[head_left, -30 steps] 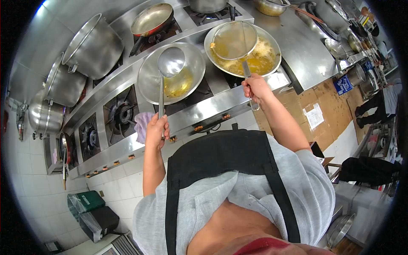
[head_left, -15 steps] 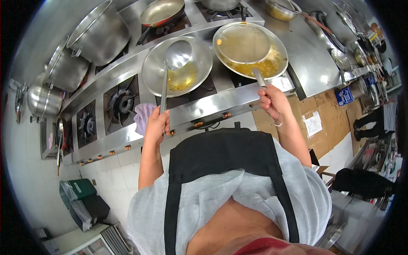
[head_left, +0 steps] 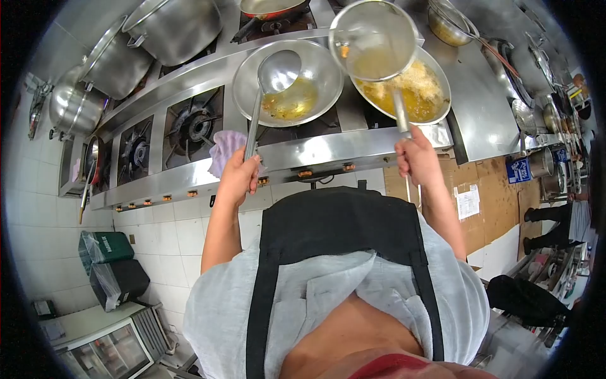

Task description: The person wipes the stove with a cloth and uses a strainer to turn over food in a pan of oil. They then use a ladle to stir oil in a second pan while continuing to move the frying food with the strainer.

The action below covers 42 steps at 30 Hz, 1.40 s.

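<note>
My left hand (head_left: 238, 175) is wrapped round the long handle of a metal ladle (head_left: 279, 71). The ladle's bowl is inside a wide steel wok (head_left: 328, 95) with a little yellow oil at its bottom. A purple cloth (head_left: 225, 151) is just beyond that hand at the stove's front edge. In my right hand (head_left: 418, 162) is the handle of a round mesh strainer (head_left: 379, 38), raised above a second pan (head_left: 445, 79). An orange bit clings to the strainer's left side. Golden oil with pale, foamy frying food (head_left: 420, 82) shows in that pan, partly behind the strainer.
Big steel pots (head_left: 180, 31) stand along the back left of the stove. Bare burners (head_left: 197, 128) lie to the left. A red pan (head_left: 271, 7) sits behind, and a bowl with a strainer (head_left: 451, 28) rests on the right counter. Another person's legs (head_left: 549, 221) show at far right.
My right hand has lifted the strainer up and away from the oil, and pale frothy food now shows in the pan. The ladle remains over the wok in my left hand.
</note>
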Tool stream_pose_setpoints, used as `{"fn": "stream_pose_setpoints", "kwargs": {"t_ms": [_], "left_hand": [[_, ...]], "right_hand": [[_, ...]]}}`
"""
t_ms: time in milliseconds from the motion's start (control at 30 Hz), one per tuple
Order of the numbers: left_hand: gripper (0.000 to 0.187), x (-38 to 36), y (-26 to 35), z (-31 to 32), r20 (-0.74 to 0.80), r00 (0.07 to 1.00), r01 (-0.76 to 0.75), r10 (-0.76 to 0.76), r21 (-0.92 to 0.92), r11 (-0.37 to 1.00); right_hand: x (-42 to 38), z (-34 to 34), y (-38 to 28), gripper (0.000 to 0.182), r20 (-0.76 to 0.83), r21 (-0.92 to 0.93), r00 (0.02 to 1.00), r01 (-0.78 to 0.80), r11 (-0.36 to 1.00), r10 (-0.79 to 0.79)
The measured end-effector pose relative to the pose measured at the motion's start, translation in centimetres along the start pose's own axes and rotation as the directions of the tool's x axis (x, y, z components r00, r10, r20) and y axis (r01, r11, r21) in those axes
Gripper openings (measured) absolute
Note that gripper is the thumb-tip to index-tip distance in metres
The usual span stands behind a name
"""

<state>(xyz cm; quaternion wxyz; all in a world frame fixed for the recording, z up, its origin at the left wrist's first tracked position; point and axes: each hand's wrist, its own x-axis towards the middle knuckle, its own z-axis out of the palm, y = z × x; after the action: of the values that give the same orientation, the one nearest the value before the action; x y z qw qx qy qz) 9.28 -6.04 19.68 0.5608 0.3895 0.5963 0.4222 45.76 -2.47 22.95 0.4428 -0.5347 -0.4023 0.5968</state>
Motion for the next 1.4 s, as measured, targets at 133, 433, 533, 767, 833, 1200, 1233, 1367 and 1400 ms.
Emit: {"fn": "stream_pose_setpoints", "kwargs": {"t_ms": [133,433,533,767,833,1200,1233,1367,1400], "left_hand": [[0.033,-1.5,0.5,0.0,-0.030,0.998,0.050,-0.049,0.030,0.998],[0.040,-2.7,-0.1,-0.4,0.003,0.999,0.033,-0.033,-0.008,0.999],[0.032,-2.7,-0.1,0.0,0.036,0.998,0.057,-0.056,-0.034,0.998],[0.018,-2.3,-0.8,-0.1,0.005,0.995,0.102,-0.102,-0.028,0.994],[0.016,-2.1,-0.4,0.3,-0.014,0.993,0.119,-0.119,-0.023,0.993],[0.028,3.8,-1.9,0.4,0.169,0.970,0.239,-0.174,-0.530,0.813],[0.027,4.9,-2.1,0.2,0.246,0.955,0.288,-0.165,-0.630,0.721],[0.030,9.2,-3.2,-1.1,0.483,0.874,0.448,-0.042,-0.771,0.452],[0.030,9.8,-3.0,-1.3,0.481,0.876,0.446,-0.042,-0.774,0.450]], "right_hand": [[1.0,2.6,1.0,0.047,0.051,-0.385,0.998,-0.014,0.923,0.036],[2.9,3.9,2.3,0.045,0.123,-0.670,0.952,0.287,0.684,-0.279],[2.9,4.8,3.5,0.048,0.150,-0.758,0.955,0.277,0.590,-0.256],[4.1,3.4,2.9,0.051,0.174,-0.663,0.942,0.328,0.673,-0.287],[4.6,3.8,4.0,0.051,0.119,-0.714,0.922,0.337,0.614,-0.368],[3.5,1.2,3.5,0.044,0.026,-0.585,0.950,0.266,0.766,-0.310],[3.9,0.0,3.8,0.045,-0.034,-0.597,0.936,0.263,0.758,-0.351],[2.3,-2.6,2.0,0.048,-0.195,-0.475,0.938,0.164,0.864,-0.286],[1.6,-2.9,1.5,0.048,-0.192,-0.476,0.939,0.165,0.864,-0.285]]}}
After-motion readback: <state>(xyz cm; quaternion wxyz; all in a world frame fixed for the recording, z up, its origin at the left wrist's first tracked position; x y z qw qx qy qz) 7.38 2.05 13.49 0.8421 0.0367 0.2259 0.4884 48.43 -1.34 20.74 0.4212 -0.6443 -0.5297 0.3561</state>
